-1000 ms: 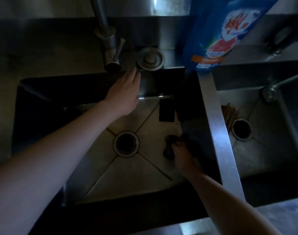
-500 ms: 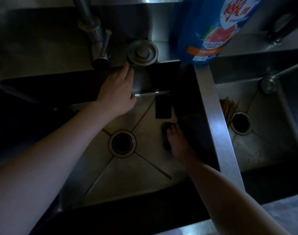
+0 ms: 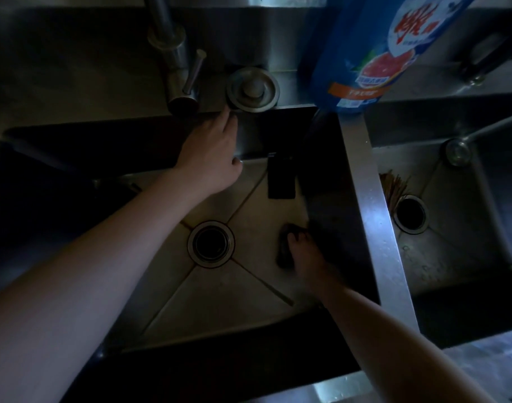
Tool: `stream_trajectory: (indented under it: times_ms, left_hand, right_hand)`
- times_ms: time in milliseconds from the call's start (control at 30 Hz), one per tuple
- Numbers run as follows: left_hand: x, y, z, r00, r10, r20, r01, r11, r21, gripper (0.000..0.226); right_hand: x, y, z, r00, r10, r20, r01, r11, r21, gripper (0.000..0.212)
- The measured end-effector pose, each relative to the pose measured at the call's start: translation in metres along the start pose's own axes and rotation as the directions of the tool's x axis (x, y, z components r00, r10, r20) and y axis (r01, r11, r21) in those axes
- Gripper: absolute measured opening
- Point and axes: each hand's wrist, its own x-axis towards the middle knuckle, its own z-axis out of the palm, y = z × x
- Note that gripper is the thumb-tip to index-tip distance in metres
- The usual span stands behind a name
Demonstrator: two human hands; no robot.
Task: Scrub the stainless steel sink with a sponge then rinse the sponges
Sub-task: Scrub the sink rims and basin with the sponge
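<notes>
blue detergent bottle, dark sponge, steel-grey sink

Found stainless steel sink with two rectangular basins side by side and a bright dividing wall between. Observed floor of left basin dull and creased in four folds toward a round, open drain at centre. Located dark sponge flat on that floor, right of drain, near the right wall, lengthwise front to back. Noted right hand on top of sponge, fingers curled over its far end, covering most of it. Unable to determine colour or texture: dim light, blurred outline.
</notes>
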Motion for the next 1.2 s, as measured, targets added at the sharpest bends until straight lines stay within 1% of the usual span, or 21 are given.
stream_trajectory:
  times_ms: [100,267,333,433,567,700,800,900,967,1033,1100,1200]
  left_hand:
    - [-0.002,-0.001,-0.001,1.000,0.009,-0.002,-0.009,1.000,0.017,0.071]
    - [-0.031,-0.002,0.009,0.999,0.045,0.029,-0.046,0.998,0.048,0.064]
    - [-0.053,-0.004,0.016,0.998,0.039,0.045,-0.040,0.999,0.020,0.063]
    - [-0.091,-0.012,0.029,0.997,-0.004,0.079,0.005,1.000,-0.017,0.064]
    - [-0.140,-0.021,0.047,0.984,-0.107,0.139,0.109,0.994,-0.006,0.063]
    - [-0.185,-0.017,0.058,0.972,-0.182,0.148,0.196,0.977,-0.086,0.057]
    - [-0.216,-0.006,0.063,0.973,-0.205,0.104,0.214,0.973,-0.088,0.054]
    - [-0.241,0.010,0.070,0.962,-0.257,0.094,0.270,0.948,-0.169,0.053]
    - [-0.256,0.020,0.073,0.947,-0.296,0.120,0.317,0.918,-0.237,0.051]
    - [-0.270,0.028,0.074,0.937,-0.314,0.154,0.347,0.894,-0.284,0.048]
    - [-0.284,0.033,0.077,0.947,-0.293,0.130,0.316,0.920,-0.233,0.045]
    - [-0.301,0.037,0.078,0.959,-0.272,0.082,0.281,0.950,-0.139,0.044]
  right_hand:
    - [-0.026,-0.002,0.018,0.997,-0.007,0.078,0.006,1.000,0.017,0.054]
    - [-0.025,0.005,0.010,0.991,-0.069,0.119,0.062,0.996,0.061,0.046]
    - [-0.018,0.009,0.000,0.991,-0.092,0.101,0.085,0.993,0.079,0.050]
    - [0.000,0.012,-0.019,0.997,-0.071,0.011,0.070,0.995,0.068,0.056]
    - [0.023,0.004,-0.038,0.997,-0.024,-0.072,0.030,0.997,0.074,0.053]
    - [0.018,0.004,-0.031,0.998,-0.043,-0.044,0.046,0.996,0.080,0.052]
    - [0.000,0.007,-0.016,0.997,-0.064,-0.041,0.070,0.982,0.177,0.041]
    - [-0.022,0.009,-0.001,0.996,-0.076,0.040,0.065,0.973,0.221,0.032]
    - [-0.034,0.011,0.007,0.991,-0.074,0.113,0.045,0.969,0.243,0.030]
    - [-0.041,0.012,0.010,0.967,-0.106,0.233,0.054,0.974,0.220,0.031]
    - [-0.048,0.013,0.012,0.921,-0.162,0.355,0.116,0.982,0.149,0.031]
    - [-0.055,0.009,0.015,0.872,-0.221,0.436,0.232,0.972,0.028,0.034]
